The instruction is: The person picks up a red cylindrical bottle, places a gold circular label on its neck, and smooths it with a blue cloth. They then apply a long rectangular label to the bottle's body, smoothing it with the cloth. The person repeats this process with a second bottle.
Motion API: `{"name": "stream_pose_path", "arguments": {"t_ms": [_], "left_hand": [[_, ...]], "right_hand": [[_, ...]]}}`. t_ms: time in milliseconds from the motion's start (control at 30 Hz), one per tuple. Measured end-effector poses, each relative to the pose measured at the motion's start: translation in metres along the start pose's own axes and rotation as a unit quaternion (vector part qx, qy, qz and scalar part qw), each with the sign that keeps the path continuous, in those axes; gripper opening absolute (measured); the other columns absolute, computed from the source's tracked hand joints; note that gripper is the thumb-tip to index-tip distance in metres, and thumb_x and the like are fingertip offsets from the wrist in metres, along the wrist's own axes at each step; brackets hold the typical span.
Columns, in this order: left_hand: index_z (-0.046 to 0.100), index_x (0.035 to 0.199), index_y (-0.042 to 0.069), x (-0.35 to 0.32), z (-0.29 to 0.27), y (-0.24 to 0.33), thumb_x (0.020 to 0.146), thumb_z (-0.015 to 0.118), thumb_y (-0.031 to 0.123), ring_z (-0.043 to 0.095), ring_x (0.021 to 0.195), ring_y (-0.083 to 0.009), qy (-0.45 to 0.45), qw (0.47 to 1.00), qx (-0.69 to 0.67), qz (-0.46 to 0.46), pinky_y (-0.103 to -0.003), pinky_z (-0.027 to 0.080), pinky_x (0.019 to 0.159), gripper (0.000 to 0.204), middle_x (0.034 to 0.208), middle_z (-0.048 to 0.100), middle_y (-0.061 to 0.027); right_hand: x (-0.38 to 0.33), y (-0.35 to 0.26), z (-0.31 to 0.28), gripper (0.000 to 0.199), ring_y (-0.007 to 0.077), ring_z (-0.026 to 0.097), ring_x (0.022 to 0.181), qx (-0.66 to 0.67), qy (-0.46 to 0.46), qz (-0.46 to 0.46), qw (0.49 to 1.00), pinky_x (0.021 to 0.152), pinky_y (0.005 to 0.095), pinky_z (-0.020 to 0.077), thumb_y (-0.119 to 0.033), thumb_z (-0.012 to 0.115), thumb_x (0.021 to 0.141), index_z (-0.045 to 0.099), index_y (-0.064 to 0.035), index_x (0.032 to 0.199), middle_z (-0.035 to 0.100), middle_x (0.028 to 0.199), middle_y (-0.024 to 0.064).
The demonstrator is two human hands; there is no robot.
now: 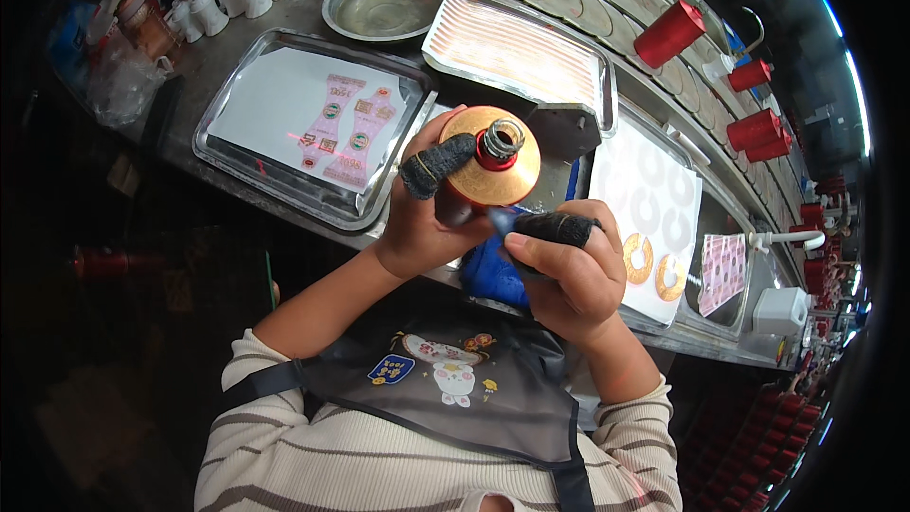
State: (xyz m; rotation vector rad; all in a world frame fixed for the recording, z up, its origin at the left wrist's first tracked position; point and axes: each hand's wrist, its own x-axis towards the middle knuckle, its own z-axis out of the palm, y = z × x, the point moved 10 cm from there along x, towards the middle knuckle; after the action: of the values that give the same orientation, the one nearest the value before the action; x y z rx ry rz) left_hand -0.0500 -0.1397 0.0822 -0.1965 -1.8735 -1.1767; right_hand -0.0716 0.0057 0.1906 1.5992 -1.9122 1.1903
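Note:
In my left hand (412, 232) is a red bottle, its open threaded neck tipped toward me. A gold ring-shaped label (517, 180) covers the shoulder around the neck. The left fingers wrap the bottle's side, and a finger in a black cover presses on the gold label. My right hand (578, 275) is closed at the label's lower right edge, one finger also in a black cover. At its fingertips shows a small blurred bluish tip (500, 220); what it is I cannot make out. The bottle's lower body is hidden beneath the label and my hands.
Left lies a metal tray (213, 147) with pink labels (332, 123) on white backing. Behind stand a metal bowl (384, 8) and a striped tray (517, 43). At right is a sheet (654, 190) with gold C-shaped labels (671, 277). Red bottles (669, 33) stand on the conveyor (569, 0).

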Motion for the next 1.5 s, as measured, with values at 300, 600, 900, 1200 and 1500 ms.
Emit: {"name": "stream_pose_path", "arguments": {"t_ms": [300,600,900,1200,1500], "left_hand": [[0.039,0.142,0.004,-0.017,0.001,-0.016,0.072,0.092,0.020,0.056,0.125,-0.0340,0.004,0.998,0.023,-0.058,-0.044,0.047,0.105,0.090,0.142,0.049,-0.0205],[0.035,0.141,0.000,-0.041,0.003,-0.047,0.075,0.090,0.016,0.058,0.122,-0.0285,-0.090,0.972,0.052,-0.212,-0.041,0.050,0.103,0.088,0.137,0.051,-0.0178],[0.025,0.143,0.000,0.053,0.036,0.014,0.087,0.079,0.019,0.061,0.114,-0.0218,-0.146,0.904,-0.148,-0.373,-0.036,0.052,0.097,0.080,0.130,0.054,-0.0162],[0.024,0.139,-0.007,-0.007,0.102,-0.022,0.089,0.077,0.032,0.067,0.107,-0.0259,-0.260,0.838,-0.122,-0.464,-0.037,0.054,0.094,0.083,0.118,0.065,-0.0203],[0.025,0.140,-0.003,-0.002,0.111,-0.037,0.082,0.081,0.039,0.068,0.108,-0.0319,-0.234,0.841,-0.100,-0.477,-0.040,0.053,0.094,0.091,0.121,0.064,-0.0224]], "right_hand": [[0.012,-0.017,0.034,0.036,0.0252,0.062,0.081,0.010,0.006,-0.075,0.997,0.067,0.0384,0.0492,-0.007,0.076,0.063,0.077,-0.0096,0.099,0.060,0.082,0.0033],[-0.050,0.093,0.002,0.023,0.0063,0.060,0.082,0.395,0.101,0.461,0.788,0.074,0.0221,0.0490,-0.005,0.079,0.083,0.067,-0.0020,0.102,0.065,0.090,-0.0006],[-0.097,0.062,-0.018,0.095,0.0269,0.061,0.066,0.015,-0.103,0.274,0.956,0.059,0.0356,0.0499,-0.033,0.088,0.071,0.044,-0.0040,0.150,0.060,0.087,0.0136],[-0.139,0.051,0.002,0.107,0.0289,0.058,0.063,-0.007,-0.134,0.292,0.947,0.055,0.0389,0.0489,-0.023,0.085,0.065,0.033,0.0051,0.154,0.053,0.082,0.0151],[-0.147,0.074,0.008,0.108,0.0301,0.061,0.067,0.001,-0.180,0.358,0.916,0.057,0.0389,0.0514,-0.026,0.086,0.070,0.028,0.0028,0.156,0.057,0.090,0.0166]]}}
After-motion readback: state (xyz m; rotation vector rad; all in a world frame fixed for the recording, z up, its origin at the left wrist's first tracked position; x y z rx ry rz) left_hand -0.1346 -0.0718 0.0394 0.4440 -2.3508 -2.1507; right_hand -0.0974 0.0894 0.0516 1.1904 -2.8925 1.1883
